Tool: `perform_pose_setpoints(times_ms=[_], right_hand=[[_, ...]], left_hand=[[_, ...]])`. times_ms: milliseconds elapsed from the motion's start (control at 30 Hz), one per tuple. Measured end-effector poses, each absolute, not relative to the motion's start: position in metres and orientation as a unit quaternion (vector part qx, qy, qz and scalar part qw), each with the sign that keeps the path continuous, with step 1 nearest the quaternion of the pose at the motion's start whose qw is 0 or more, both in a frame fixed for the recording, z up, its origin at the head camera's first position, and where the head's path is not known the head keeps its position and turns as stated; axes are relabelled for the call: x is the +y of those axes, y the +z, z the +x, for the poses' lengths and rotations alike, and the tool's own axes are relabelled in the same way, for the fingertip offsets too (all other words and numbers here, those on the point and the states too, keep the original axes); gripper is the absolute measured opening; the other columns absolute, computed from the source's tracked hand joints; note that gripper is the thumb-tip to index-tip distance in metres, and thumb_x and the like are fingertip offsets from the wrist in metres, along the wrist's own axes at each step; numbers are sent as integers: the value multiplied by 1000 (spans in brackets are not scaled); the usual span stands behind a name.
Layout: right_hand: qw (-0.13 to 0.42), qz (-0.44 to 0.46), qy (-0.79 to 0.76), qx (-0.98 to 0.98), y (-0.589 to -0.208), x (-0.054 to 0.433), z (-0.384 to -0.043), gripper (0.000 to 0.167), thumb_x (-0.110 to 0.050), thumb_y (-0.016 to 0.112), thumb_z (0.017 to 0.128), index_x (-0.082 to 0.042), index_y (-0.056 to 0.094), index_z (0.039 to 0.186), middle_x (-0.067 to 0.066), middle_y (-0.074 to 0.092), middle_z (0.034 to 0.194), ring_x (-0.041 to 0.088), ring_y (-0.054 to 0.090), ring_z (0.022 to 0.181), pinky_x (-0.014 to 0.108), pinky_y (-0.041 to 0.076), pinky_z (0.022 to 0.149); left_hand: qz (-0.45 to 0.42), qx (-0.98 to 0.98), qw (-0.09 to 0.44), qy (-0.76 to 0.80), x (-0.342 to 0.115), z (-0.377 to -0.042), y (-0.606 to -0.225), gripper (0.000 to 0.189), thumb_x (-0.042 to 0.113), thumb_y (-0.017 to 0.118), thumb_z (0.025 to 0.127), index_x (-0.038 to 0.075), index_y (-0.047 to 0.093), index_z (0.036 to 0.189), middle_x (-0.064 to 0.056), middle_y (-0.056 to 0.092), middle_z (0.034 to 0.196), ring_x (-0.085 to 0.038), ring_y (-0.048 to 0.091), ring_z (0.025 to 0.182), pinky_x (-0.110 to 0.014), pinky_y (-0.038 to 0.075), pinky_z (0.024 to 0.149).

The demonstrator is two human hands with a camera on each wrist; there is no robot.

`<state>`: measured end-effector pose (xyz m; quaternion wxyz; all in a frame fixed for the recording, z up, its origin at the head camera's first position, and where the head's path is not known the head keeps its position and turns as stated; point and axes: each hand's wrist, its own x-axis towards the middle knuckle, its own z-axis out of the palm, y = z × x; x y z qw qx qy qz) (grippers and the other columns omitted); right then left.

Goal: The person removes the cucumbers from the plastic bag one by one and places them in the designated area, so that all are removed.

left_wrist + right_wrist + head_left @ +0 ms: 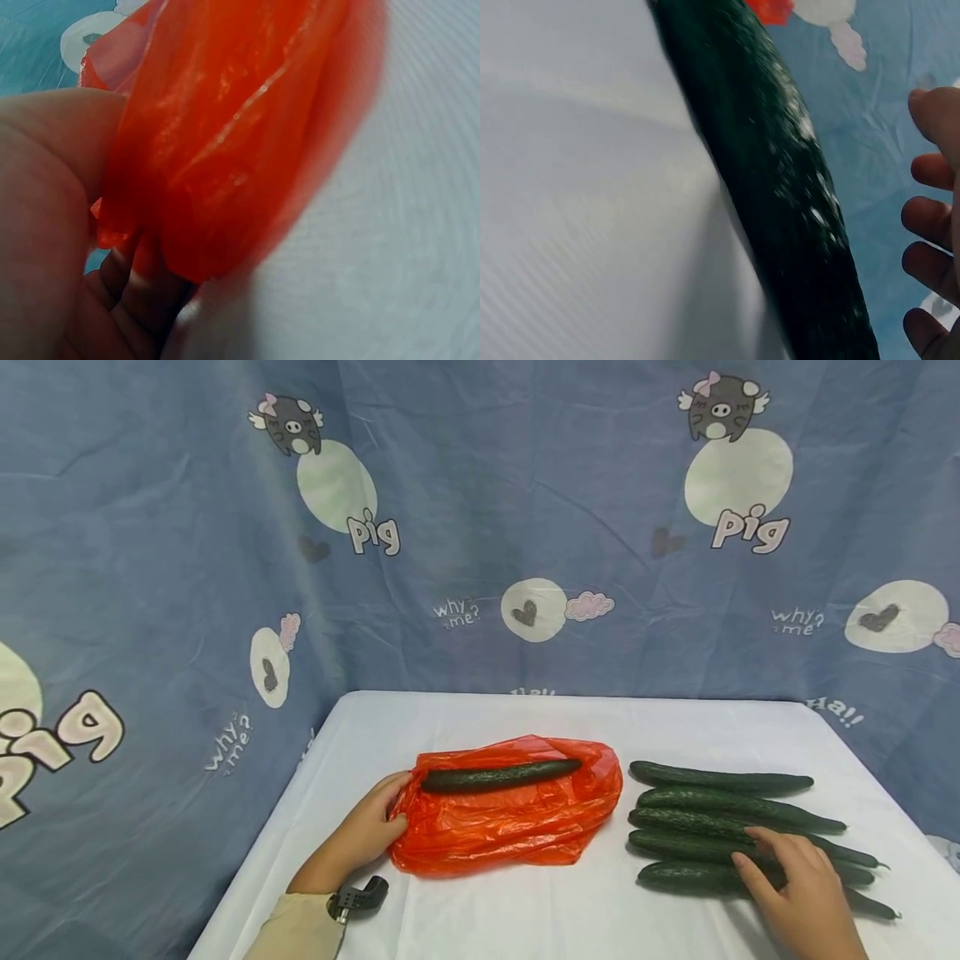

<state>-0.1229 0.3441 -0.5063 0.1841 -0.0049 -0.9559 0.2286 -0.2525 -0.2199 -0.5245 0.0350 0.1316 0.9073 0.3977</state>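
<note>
My left hand [369, 828] grips the left edge of a red plastic bag [487, 837], and in the left wrist view the thumb [64, 131] and fingers pinch its film. One dark green cucumber [501, 776] lies along the bag's upper part. To the right, several more cucumbers [720, 779] are laid side by side. Over the front ones hovers my right hand [806, 893], its fingers apart and lightly bent, holding nothing. The right wrist view shows a cucumber [765, 180] close by, with a gap between it and the fingertips [922, 217].
A white cloth [570, 910] covers the table. Behind it and along the left hangs a blue curtain [465, 493] with pig prints. On the left wrist sits a black strap with a small device [363, 896].
</note>
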Motion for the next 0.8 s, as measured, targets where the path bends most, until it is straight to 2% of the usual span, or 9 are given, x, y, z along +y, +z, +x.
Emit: perform_pose_setpoints(times_ms=[133, 300, 467, 633, 800], right_hand=[[204, 24, 247, -947, -505, 333, -126, 40, -25, 75, 96, 0, 68, 126, 20, 68, 111, 40, 59, 102, 59, 44, 82], [220, 82, 250, -939, -501, 315, -134, 35, -21, 80, 91, -2, 70, 119, 14, 69, 113, 36, 60, 106, 59, 44, 86], [183, 124, 248, -943, -490, 297, -148, 41, -27, 81, 92, -7, 69, 125, 9, 68, 119, 34, 60, 113, 61, 46, 91], [129, 146, 256, -947, -470, 277, -165, 46, -35, 75, 96, -11, 66, 134, 6, 65, 130, 32, 56, 124, 61, 49, 98], [101, 171, 242, -950, -453, 256, -185, 50, -38, 76, 95, -13, 65, 137, 4, 64, 133, 32, 57, 127, 61, 52, 101]], left_hand=[[130, 908, 35, 397, -218, -254, -524, 70, 1, 59, 93, 4, 40, 160, -12, 39, 165, -37, 38, 152, -58, 34, 122], [132, 905, 34, 403, -216, -257, -524, 70, 1, 60, 92, 5, 41, 160, -12, 39, 165, -36, 38, 152, -57, 33, 122], [135, 904, 31, 405, -218, -259, -524, 71, 1, 60, 92, 6, 41, 160, -11, 40, 165, -36, 37, 153, -57, 32, 123], [126, 906, 38, 403, -219, -256, -523, 70, 2, 60, 92, 6, 42, 160, -11, 40, 165, -36, 37, 153, -58, 32, 123], [122, 905, 43, 406, -221, -252, -523, 71, 2, 60, 92, 6, 41, 160, -12, 40, 165, -37, 37, 153, -57, 32, 122]])
